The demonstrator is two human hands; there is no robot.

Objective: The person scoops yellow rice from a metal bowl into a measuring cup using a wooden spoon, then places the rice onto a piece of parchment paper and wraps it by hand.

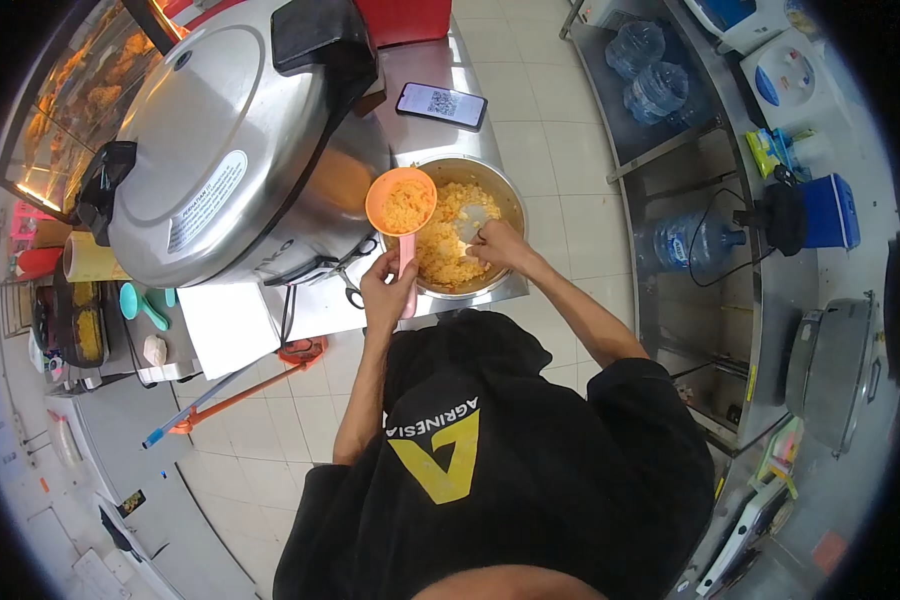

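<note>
My left hand (390, 289) grips the pink handle of an orange plastic scoop (375, 201). Yellow-orange rice (408, 206) fills the scoop's cup, which is over the left rim of a round metal bowl (515, 187). More of the rice (442, 259) lies in the bowl, around a patch of bare bottom. My right hand (495, 246) is inside the bowl at its right side, with the fingers bent down at the rice. Something pale shows at those fingertips, perhaps a utensil, but the fingers hide most of it.
Left of the bowl stands a large steel rice cooker (187, 135), its lid down. A phone (442, 106) lies on the steel table beyond the bowl. Scissors (351, 281) and a white sheet (229, 326) are near the cooker. Shelving (622, 150) with water bottles stands to the right.
</note>
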